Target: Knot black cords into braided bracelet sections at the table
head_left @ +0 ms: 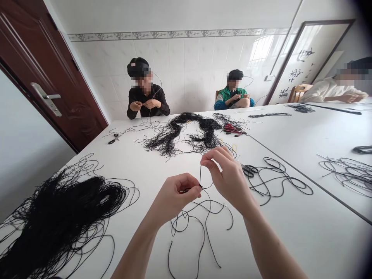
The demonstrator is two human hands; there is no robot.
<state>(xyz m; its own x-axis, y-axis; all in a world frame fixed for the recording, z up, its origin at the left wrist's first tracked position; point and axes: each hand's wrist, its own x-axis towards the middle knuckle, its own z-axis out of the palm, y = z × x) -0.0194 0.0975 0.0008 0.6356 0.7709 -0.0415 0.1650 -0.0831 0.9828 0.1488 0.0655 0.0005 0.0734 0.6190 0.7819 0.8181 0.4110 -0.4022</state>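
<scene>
Over the middle of the white table [139,240], my left hand [177,195] pinches a black cord [200,176] at a small knot or loop between thumb and index finger. My right hand [225,174], slightly higher and to the right, is closed on the same cord and holds a short stretch of it taut and upright above the left fingertips. Loose tails of the cord curl down onto the tabletop below both hands. Black-handled scissors [250,170] lie just beyond my right wrist, partly hidden by it.
A large heap of black cord [66,209] covers the table's left side. Further back lie another cord bundle [209,126], red-handled tools [232,129] and small scissors [114,138]. Loose cords [281,178] spread at right. Several people sit around the far side, one in a black shirt [148,101].
</scene>
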